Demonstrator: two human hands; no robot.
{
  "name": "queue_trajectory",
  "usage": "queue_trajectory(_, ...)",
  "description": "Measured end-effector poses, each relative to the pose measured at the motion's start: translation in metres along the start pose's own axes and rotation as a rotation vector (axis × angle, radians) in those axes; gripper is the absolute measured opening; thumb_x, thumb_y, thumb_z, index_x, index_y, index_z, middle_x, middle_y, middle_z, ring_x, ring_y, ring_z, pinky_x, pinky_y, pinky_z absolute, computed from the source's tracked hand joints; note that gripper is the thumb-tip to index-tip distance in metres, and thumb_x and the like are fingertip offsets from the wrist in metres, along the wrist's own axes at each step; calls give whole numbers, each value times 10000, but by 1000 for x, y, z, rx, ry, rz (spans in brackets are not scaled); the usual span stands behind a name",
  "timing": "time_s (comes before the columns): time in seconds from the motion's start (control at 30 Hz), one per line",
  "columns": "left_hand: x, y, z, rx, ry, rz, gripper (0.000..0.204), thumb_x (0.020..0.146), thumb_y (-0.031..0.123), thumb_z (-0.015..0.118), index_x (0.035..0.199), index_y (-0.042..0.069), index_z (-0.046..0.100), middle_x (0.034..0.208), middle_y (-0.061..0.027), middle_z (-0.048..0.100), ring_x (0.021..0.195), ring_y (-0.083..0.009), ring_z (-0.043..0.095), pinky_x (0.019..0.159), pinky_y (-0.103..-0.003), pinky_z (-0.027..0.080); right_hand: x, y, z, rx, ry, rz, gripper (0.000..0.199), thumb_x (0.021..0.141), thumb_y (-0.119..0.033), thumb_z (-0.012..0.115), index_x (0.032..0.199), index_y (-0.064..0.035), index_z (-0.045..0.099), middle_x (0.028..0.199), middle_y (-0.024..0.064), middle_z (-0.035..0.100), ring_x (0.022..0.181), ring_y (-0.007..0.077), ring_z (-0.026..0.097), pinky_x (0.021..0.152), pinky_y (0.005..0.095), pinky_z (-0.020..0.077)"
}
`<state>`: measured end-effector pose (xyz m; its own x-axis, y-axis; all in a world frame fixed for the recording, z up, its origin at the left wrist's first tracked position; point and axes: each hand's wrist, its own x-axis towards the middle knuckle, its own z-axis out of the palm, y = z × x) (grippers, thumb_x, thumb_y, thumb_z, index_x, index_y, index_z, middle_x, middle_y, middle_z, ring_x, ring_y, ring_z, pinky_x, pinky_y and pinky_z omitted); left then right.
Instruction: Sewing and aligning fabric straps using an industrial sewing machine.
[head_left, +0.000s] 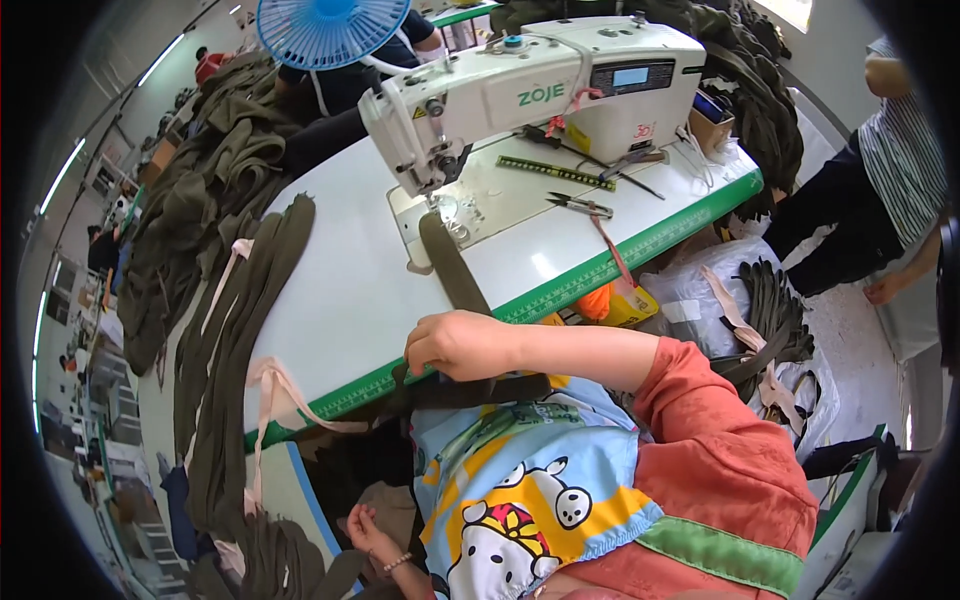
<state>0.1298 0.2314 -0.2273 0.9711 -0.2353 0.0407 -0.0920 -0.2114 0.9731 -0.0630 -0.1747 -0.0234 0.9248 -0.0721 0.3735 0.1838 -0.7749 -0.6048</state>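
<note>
My right hand (465, 345) is closed over a dark olive fabric strip at the table's green front edge. One strip (452, 265) runs from under the needle area of the white sewing machine (520, 90) toward this hand, and more olive fabric (500, 389) lies below it across my lap. My left hand (372, 537), with a beaded bracelet at the wrist, is low beside my lap near a brownish cloth (388, 508). Its fingers are loosely bent and apart, with nothing seen in them.
Long olive strips (215, 400) tied with pale pink ribbon (270, 390) hang over the table's left side. Thread snips (580, 205), a ruler (555, 172) and a screwdriver lie right of the needle. A blue fan (330, 25) stands behind. Someone in a striped top (905, 150) stands right.
</note>
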Motion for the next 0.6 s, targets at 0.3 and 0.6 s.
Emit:
queue_trajectory(0.3,-12,92,143,-91,-83,236,166,966,40,527,1090,-38,603,1020,-117,659,917,-171,635,843,-291,521,-12,-18,26,30,113,-60,165,710,12,592,859,-38,643,942,87,640,952,303,596,794,387,504)
queue_trajectory(0.6,-13,265,201,-215,-1075,460,706,938,532,515,1395,13,371,1226,-164,575,1060,-221,621,885,-321,492,-31,-57,-15,-114,172,-251,185,655,-2,633,834,-45,617,1021,93,637,912,287,606,786,382,506)
